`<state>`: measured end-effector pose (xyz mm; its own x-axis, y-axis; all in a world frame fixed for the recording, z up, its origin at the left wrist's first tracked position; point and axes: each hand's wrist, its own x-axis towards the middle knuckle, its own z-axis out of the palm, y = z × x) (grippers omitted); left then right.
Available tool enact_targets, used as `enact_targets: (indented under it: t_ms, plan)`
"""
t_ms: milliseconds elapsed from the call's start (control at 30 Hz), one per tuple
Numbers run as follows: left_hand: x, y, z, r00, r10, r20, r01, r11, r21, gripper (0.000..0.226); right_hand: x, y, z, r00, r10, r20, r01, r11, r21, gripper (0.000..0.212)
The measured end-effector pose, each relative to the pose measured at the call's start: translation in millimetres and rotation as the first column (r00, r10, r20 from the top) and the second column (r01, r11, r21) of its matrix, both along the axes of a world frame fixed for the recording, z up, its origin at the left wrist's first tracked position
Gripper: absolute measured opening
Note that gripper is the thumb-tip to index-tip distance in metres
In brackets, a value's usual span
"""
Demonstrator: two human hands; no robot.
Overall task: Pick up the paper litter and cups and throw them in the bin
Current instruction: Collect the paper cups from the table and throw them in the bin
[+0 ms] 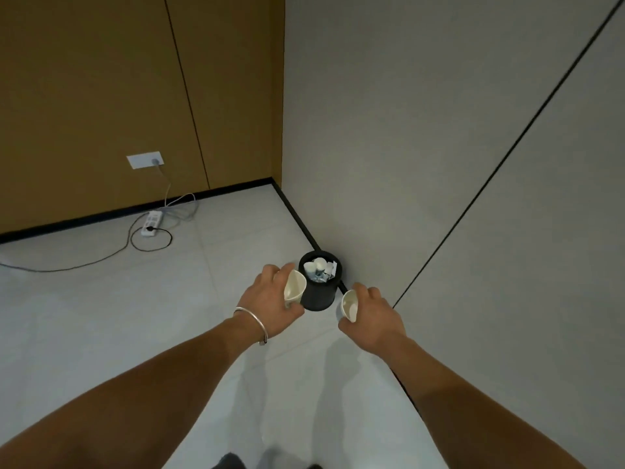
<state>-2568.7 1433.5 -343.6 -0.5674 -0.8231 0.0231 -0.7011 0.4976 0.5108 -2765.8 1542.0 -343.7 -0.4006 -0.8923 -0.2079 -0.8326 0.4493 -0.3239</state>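
- the left hand (270,299) is gripping a white paper cup (293,288) just left of center in the frame, its fingers (283,269) curling round the cup wall, the cup tilting with its mouth facing right toward the bin.
- the right hand (373,311) is gripping a second paper cup (349,306) just right of center, fingers wrapping its side, the mouth facing left.
- the black bin (319,292) is standing on the floor (101,316) between the two cups, against the grey wall (406,147), with white paper litter (319,267) showing inside it.
- a silver bracelet (252,321) is sitting on the left wrist.
- a white power strip (151,223) is lying on the floor at middle left, with cables looping around it.
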Motion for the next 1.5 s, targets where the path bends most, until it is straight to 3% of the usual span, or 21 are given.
enact_targets:
  t_ms: [700,833,933,1233,1500]
  plan:
    - [-168,-312,-134,0.98,-0.026,0.195,-0.03,0.961,0.275,0.085,-184,-311,-113,0.994,0.095,0.046,-0.102,0.981,0.168,0.079]
    - [-197,-349,-185,0.974,0.057,0.219,-0.127,0.938,0.322,0.08,-221,-367,-172,0.983,0.144,0.115,-0.163,0.971,0.174,0.08]
    - [-223,-367,-232,0.964,0.145,0.222,-0.22,0.905,0.363,0.077,-249,-407,-224,0.974,0.211,0.085,-0.222,0.962,0.159,0.08]
    - [-294,-400,-412,0.941,0.32,0.11,-0.336,0.85,0.406,0.078,-279,-480,-417,0.954,0.273,0.121,-0.293,0.935,0.199,0.081]
    - [-327,-415,-538,0.97,0.214,0.114,-0.242,0.866,0.437,0.081,-283,-496,-542,0.925,0.376,0.059,-0.38,0.904,0.197,0.082]
